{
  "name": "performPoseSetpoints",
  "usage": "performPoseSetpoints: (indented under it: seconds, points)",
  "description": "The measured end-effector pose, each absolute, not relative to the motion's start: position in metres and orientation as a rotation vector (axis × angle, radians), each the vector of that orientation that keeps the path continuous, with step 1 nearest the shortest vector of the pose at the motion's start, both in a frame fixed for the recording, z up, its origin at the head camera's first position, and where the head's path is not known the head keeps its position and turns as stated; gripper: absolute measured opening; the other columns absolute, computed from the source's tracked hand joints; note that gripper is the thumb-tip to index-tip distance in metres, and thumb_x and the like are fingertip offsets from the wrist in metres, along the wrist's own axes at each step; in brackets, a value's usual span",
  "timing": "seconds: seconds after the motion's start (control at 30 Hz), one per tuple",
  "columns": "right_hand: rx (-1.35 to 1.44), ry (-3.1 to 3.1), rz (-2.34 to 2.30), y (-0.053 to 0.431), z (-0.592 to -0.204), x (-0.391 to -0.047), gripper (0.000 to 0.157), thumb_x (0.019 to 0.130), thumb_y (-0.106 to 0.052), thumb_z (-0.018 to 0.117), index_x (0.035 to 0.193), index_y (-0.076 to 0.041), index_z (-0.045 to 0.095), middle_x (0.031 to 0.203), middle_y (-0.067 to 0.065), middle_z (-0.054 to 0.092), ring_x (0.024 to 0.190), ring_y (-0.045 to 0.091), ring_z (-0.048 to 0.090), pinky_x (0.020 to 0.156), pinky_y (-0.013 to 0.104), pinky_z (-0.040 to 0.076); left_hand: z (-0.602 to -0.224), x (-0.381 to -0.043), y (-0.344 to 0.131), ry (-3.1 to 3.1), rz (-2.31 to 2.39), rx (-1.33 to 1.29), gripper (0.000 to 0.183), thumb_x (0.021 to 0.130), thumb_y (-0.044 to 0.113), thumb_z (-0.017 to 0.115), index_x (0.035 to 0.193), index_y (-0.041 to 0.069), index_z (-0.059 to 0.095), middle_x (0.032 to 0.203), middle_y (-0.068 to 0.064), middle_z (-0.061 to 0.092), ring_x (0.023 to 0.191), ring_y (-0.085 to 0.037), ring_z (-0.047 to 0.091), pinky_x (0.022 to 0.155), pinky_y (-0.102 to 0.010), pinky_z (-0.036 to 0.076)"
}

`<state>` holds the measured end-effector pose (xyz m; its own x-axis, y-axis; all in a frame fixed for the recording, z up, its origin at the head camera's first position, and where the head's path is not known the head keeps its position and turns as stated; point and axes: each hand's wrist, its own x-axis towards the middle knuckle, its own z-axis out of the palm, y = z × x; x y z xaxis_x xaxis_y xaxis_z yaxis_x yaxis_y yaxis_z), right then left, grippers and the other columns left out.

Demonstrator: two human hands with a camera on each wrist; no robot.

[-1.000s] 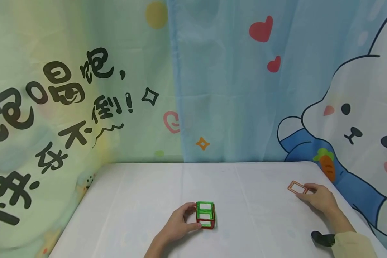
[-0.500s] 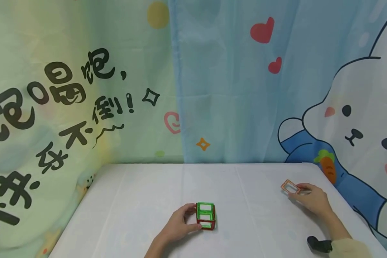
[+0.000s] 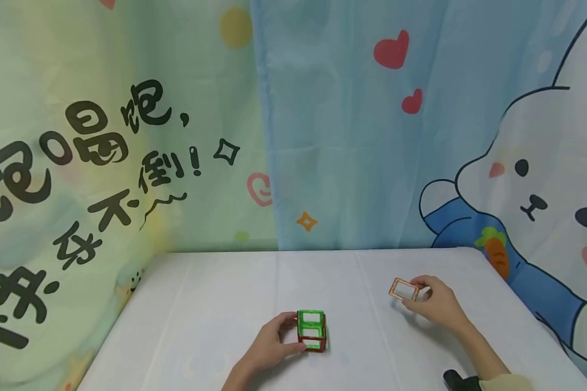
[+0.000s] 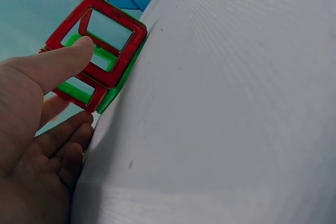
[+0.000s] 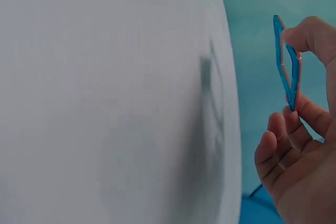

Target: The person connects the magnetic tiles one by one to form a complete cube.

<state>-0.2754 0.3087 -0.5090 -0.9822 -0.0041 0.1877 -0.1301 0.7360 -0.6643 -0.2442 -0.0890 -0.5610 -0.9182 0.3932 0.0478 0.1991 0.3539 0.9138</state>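
Observation:
A small box of red and green magnetic tile frames [image 3: 311,330] stands on the white table, with see-through panes in its sides. My left hand [image 3: 272,343] grips its left side, thumb along the near face, as the left wrist view also shows on the red square frame [image 4: 105,38]. Over the right half of the table, my right hand [image 3: 436,304] pinches an orange rectangular magnetic tile [image 3: 404,289] between thumb and fingers. In the right wrist view this tile [image 5: 297,74] appears nearly edge-on with blue-looking edges, and its shadow falls on the table.
The white table [image 3: 215,304] reaches back to a printed curtain [image 3: 332,136] with a cartoon rabbit, hearts and lettering. A black band [image 3: 462,381] sits at the right wrist by the pale sleeve [image 3: 506,383].
My right hand has moved left with the orange tile, closer to the box. The left hand has kept its grip on the box, which stays in place.

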Motion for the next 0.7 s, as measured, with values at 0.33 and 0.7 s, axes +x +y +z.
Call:
performPoseSetpoints:
  seconds: [0.33,0.7]
  points:
    - [0.294,-2.728,1.072,0.254,-0.493,-0.269,0.052,0.07,-0.022,0.088,0.11,-0.001,0.063,0.1,0.006,0.058,0.071,0.015,0.046,0.056,0.027,0.04,-0.556,-0.246,-0.09,2.485,1.513,0.516,0.066,0.081,0.03,0.08,0.137,0.013,0.05,0.11,0.011,0.061,0.1,-0.011,0.054,0.088,-0.034,0.045]
    - [0.416,-2.765,1.052,0.206,-0.48,-0.255,0.044,0.071,-0.026,0.087,0.106,-0.01,0.066,0.09,0.004,0.053,0.071,0.016,0.044,0.058,0.029,0.039,-0.552,-0.241,-0.091,2.474,1.508,0.515,0.067,0.08,0.023,0.081,0.138,0.013,0.05,0.083,0.006,0.057,0.065,-0.008,0.048,0.056,-0.023,0.04]
